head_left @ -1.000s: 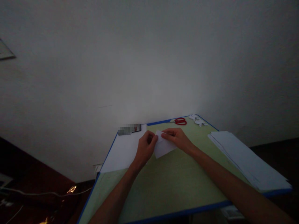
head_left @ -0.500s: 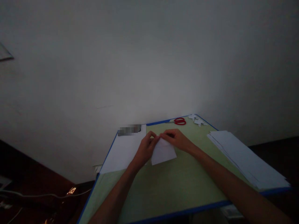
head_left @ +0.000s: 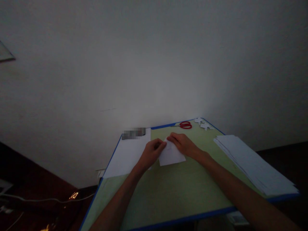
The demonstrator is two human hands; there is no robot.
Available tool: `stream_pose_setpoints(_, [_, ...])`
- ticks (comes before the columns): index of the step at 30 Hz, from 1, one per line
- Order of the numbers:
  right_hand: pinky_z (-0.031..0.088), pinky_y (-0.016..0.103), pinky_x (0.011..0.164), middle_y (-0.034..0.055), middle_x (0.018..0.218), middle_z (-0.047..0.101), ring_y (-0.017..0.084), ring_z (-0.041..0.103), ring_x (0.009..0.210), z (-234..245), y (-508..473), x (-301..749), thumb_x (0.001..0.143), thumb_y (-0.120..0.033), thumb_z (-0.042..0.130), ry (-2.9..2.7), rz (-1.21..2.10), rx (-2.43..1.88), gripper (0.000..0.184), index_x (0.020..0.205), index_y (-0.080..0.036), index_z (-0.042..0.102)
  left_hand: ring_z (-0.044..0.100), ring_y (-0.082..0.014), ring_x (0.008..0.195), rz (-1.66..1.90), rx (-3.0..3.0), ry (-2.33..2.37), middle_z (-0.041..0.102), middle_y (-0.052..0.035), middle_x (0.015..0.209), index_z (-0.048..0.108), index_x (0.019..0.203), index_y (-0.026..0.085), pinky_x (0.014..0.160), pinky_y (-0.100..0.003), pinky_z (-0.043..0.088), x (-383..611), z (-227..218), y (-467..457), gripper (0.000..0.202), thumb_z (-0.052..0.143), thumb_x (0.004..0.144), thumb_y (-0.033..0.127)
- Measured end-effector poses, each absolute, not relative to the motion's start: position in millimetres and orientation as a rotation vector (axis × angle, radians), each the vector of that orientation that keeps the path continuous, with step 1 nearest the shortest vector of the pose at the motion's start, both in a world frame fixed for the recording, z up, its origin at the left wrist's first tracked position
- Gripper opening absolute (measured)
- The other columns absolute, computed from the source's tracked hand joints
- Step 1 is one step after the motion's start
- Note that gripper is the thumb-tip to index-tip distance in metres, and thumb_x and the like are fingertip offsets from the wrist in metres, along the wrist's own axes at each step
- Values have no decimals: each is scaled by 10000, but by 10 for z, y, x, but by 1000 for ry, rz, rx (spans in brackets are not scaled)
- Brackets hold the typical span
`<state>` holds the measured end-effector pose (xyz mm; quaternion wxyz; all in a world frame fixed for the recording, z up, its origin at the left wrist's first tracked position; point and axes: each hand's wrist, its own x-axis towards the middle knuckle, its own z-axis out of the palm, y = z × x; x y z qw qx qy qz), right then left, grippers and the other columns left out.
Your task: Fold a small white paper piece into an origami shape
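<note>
A small white sheet of paper [head_left: 171, 155], folded at the top as far as I can make out, is between my two hands over the middle of the green table. My left hand [head_left: 154, 150] pinches its upper left edge between thumb and fingers. At the upper right edge, my right hand [head_left: 181, 142] grips the same paper, fingers bent over it. Both sets of fingertips are close together near its top, where the fingers partly hide it. The paper's lower edge hangs free toward me.
Red-handled scissors [head_left: 185, 125] lie at the table's back edge, beside white paper scraps [head_left: 204, 124]. A stack of white paper [head_left: 252, 163] lies along the right side. At left are a white sheet [head_left: 125, 154] and a blurred-out dark object [head_left: 133, 133]. A wall [head_left: 154, 64] rises behind.
The paper has shifted slightly right and turned a little. My left hand's fingers have curled in more, and the fingertips of both hands have moved slightly apart.
</note>
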<state>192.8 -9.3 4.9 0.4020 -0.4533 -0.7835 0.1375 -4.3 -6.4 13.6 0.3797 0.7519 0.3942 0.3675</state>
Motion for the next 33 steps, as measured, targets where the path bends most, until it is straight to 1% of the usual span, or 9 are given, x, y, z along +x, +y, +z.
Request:
stream_pose_setpoints(4, [278,294,617,-12,652,545,149,492,622,45,-68,1937,996,-350,468,-1925,347,-1133,311,718,-210,466,529,-141,629,920,1865,996,609,-15,691,670,803,142,571,-249,388,-55,156,-85,399,648,826,540])
stream_pose_setpoints(8, [284,292,600,-19,636,524,140,469,606,48,-69,1915,998,-391,454,-1868,420,-1092,349,699,-210,458,576,-163,663,934,1802,1012,658,-38,743,691,821,144,575,-252,414,-63,164,-87,393,682,795,536])
stream_pose_setpoints(14, [297,279,577,-34,633,422,132,400,616,90,-101,1890,966,-570,449,-1824,666,-1031,467,680,-202,471,539,-146,627,932,1843,1051,629,-24,692,683,780,143,532,-235,378,-64,154,-83,372,688,801,515])
stream_pose_setpoints(18, [302,279,574,-34,641,410,129,392,619,141,-122,1896,926,-635,478,-1827,763,-1016,512,668,-193,494,541,-149,632,917,1888,1048,634,-26,699,685,797,143,537,-240,375,-63,152,-80,385,676,806,528])
stream_pose_setpoints(22, [295,278,571,-33,620,425,127,394,601,129,-134,1878,937,-617,471,-1790,676,-1042,509,655,-194,492,516,-140,618,893,1949,1036,616,-16,683,683,773,146,531,-239,358,-54,166,-99,383,661,819,526])
stream_pose_setpoints(26, [249,283,569,-37,571,447,119,404,554,65,-143,1852,954,-533,503,-1868,420,-1134,452,655,-194,495,467,-125,588,847,1985,992,574,-3,630,676,719,145,528,-241,338,-35,167,-134,394,657,826,523])
stream_pose_setpoints(28, [241,285,577,-33,571,463,121,425,555,45,-142,1846,967,-494,496,-1922,342,-1144,428,660,-196,495,458,-119,581,845,1960,981,568,2,623,671,702,146,525,-238,331,-29,159,-142,390,668,821,518])
stream_pose_setpoints(33, [258,280,584,-30,591,482,124,454,577,67,-131,1841,979,-484,474,-1888,382,-1099,425,663,-200,480,522,-137,614,863,1795,946,639,-26,697,709,776,147,540,-238,370,-33,159,-133,399,699,790,545])
